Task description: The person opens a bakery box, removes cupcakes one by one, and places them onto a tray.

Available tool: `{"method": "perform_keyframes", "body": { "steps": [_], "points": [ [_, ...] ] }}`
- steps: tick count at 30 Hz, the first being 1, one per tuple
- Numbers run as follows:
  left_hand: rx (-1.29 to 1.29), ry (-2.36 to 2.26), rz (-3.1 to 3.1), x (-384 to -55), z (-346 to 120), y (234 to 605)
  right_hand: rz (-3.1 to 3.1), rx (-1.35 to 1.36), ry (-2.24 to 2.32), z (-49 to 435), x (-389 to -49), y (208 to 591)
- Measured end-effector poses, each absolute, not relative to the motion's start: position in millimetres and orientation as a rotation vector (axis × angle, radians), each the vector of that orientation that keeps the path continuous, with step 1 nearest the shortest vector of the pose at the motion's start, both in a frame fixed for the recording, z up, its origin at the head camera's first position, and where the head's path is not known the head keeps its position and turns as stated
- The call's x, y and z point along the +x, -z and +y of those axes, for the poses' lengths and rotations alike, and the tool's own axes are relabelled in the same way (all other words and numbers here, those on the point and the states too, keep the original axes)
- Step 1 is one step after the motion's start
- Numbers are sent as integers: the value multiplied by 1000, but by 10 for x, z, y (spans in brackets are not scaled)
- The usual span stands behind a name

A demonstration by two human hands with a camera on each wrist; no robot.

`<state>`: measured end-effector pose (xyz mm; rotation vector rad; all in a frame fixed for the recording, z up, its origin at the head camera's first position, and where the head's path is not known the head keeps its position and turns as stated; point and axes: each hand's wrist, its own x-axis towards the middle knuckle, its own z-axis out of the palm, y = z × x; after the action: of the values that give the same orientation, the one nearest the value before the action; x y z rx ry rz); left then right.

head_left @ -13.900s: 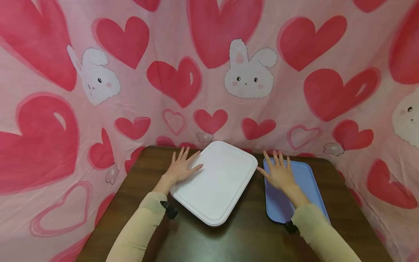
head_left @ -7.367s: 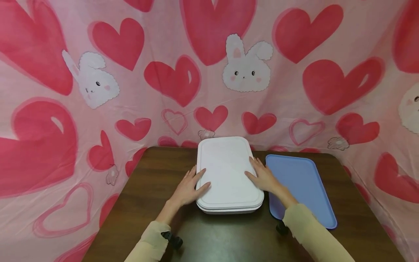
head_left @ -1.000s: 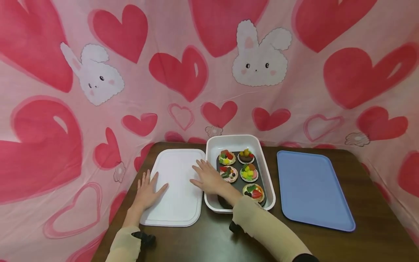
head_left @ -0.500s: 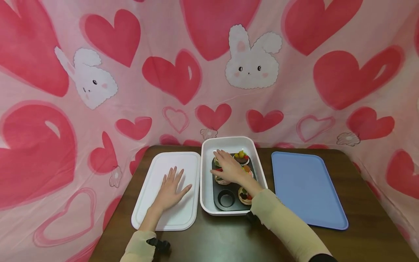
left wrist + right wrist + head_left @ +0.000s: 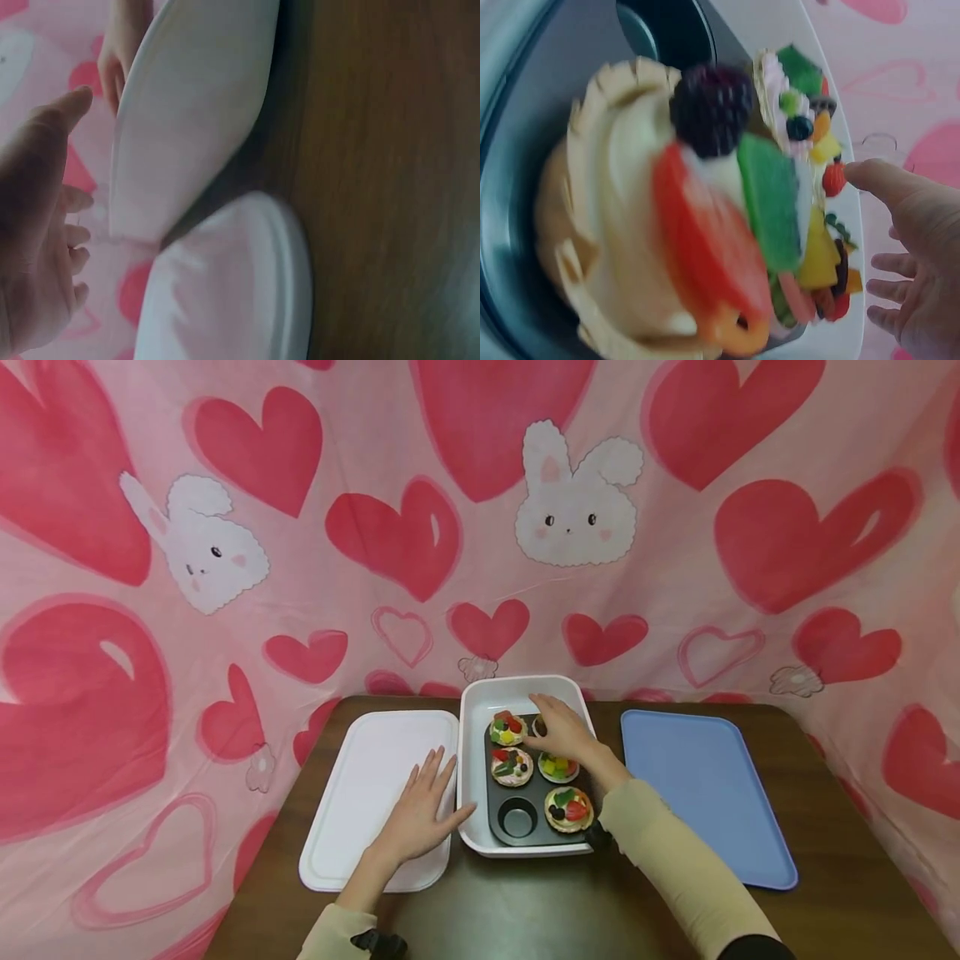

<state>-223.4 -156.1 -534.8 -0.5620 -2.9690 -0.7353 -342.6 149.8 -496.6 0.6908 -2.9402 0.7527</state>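
Now, at centre left of the frame, a white lid (image 5: pixel 367 777) is lying flat on the brown table (image 5: pixel 510 910), and over its right edge the left hand (image 5: pixel 420 814) is hovering, released, fingers spread. Right beside the lid, mid-frame, a white box (image 5: pixel 472 760) is cradling a dark muffin pan (image 5: pixel 536 793)! Down the pan's left column, a fruit tart (image 5: pixel 507 728) is sitting up top, a pink-cream tart (image 5: pixel 512 767) is following, and a round cup (image 5: pixel 517 820) is showing its dark bottom. Over in the right column, a dark tart (image 5: pixel 537 727) is peeking out beneath the right hand (image 5: pixel 566 731), thumb and fingers straddling it; whether they're grasping it, I can't tell! Below, a yellow-and-green tart (image 5: pixel 558 768) and a strawberry-topped tart (image 5: pixel 568 810) are lining up. Finally, at far right, a blue tray (image 5: pixel 697 785) is resting, a sleeve (image 5: pixel 675 860) crossing its lower left.
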Motion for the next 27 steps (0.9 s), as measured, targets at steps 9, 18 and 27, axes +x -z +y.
{"method": "perform_keyframes", "body": {
  "steps": [9, 18, 27],
  "points": [
    [-624, 596, -2988, -2039, -1290, 5296, -3000, 553, -836, 1608, -3498, 4997],
    [-617, 581, -3006, -2005, -1190, 5377, -3097, 490, -770, 1604, -3571, 4919],
    [-631, 571, -2957, -2027, -1077, 5482, -3154, 460, -747, 1717, -3721, 5045]
  ]
}}
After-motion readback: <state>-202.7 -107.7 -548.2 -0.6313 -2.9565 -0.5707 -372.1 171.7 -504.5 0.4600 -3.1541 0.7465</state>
